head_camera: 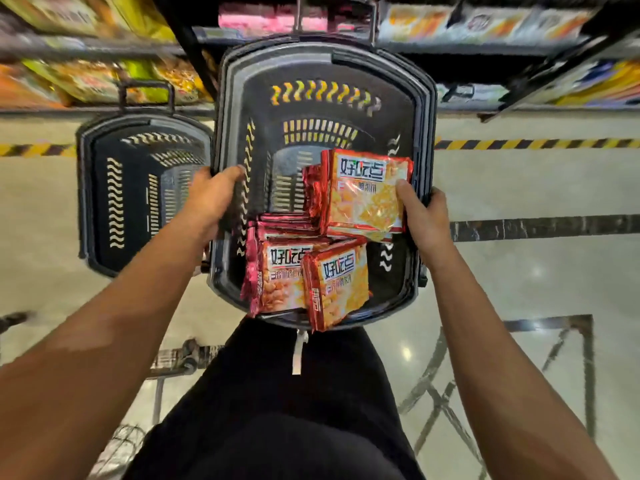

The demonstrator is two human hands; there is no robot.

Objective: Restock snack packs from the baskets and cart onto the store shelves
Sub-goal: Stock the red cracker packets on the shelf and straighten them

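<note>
- Gripping the basket [325,64] rim, the left hand [207,199] curls over its left edge.
- Right hand [420,216] — nearer the goods — pinches the top snack pack [367,195] against the right rim.

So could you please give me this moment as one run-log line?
left hand: grips basket left rim | right hand: holds right rim, thumb on snack pack | second basket: on floor

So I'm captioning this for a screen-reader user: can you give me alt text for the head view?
A person's left hand and right hand grip a black basket holding red snack packs, before stocked store shelves. A second black basket sits on the floor.
</note>
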